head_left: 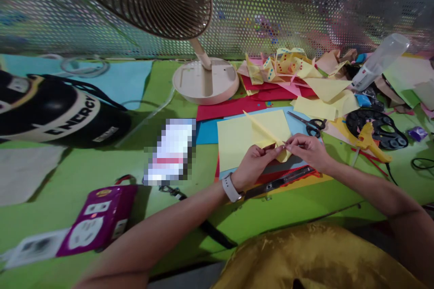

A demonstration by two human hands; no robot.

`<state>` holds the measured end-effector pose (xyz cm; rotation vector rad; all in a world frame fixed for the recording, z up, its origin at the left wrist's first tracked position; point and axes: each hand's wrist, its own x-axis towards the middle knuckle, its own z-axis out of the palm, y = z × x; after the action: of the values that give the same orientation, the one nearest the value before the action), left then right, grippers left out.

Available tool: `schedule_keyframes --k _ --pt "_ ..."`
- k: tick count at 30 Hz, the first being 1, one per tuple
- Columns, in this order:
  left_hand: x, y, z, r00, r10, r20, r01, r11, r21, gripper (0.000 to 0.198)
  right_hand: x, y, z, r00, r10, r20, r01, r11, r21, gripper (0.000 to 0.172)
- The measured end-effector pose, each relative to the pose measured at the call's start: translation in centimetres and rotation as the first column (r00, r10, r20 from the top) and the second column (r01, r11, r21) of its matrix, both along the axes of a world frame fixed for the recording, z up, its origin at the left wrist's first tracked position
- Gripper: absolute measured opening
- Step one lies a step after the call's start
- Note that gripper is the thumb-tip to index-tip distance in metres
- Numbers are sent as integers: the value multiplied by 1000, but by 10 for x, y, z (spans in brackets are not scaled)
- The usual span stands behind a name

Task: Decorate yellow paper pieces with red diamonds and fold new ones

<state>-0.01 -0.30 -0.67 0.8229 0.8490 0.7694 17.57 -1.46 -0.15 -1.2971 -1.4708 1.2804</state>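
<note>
Both hands meet over a stack of coloured paper on the green table. A folded piece of yellow paper [264, 129] is pinched between the fingers of my left hand [257, 162], which wears a pale watch on the wrist. The fingertips of my right hand [310, 150] close on the same folded paper at its right side. Beneath lies a flat yellow sheet [233, 137] on light blue and red sheets. Close in front of the hands rests a red and black cutter knife [281, 181]. Black-handled scissors [310, 124] lie just beyond my right hand.
A fan base [190, 88] stands at the back; a pile of paper scraps [288, 67] lies right of it. A yellow glue gun [369, 140], a black palette [400, 135] and a clear bottle [383, 61] are at right. A phone [172, 149], purple pouch [101, 212] and black bag [68, 113] are at left.
</note>
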Motion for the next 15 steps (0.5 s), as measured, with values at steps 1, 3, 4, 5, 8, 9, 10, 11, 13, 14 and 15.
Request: schedule_keyframes --k 1,3,4,5,8,9,10,11,13,14,15 --pt "0 0 -1 1000 1 7 -1 1000 15 32 0 0 0 1000 1 -4 -1 1000 2 23" --pt "0 0 -2 1000 1 16 -1 999 40 31 0 0 -1 1000 6 -11 -6 1000 9 23" --pt "-1 0 -3 1000 -1 17 0 999 48 31 0 -1 -1 1000 9 -13 -9 1000 13 23" --pt "-1 0 -3 1000 -1 15 0 999 53 32 0 -1 -1 1000 11 -14 -10 1000 16 23" --pt "-1 -1 -5 1000 6 2 -6 998 64 33 0 -1 -3 1000 10 -10 -10 1000 19 23" --pt "-1 -1 -5 1000 10 -2 -9 998 69 33 0 -1 -3 1000 10 -7 -10 1000 19 23" --pt "-1 -1 -5 1000 13 -3 -13 997 72 33 0 -2 -3 1000 10 -4 -10 1000 20 23" --pt "-1 -1 -5 1000 16 -1 -16 997 75 32 0 -2 -4 1000 10 -2 -10 1000 24 24" --pt "-1 -2 -6 1000 25 15 -26 997 77 29 0 -2 -4 1000 10 5 -10 999 31 24" --pt "-1 -2 -6 999 31 26 -33 996 80 28 -1 -3 -4 1000 8 9 -8 999 35 23" --pt "0 -2 -6 999 38 36 -41 996 83 27 -1 -3 -4 1000 6 12 -7 999 40 23"
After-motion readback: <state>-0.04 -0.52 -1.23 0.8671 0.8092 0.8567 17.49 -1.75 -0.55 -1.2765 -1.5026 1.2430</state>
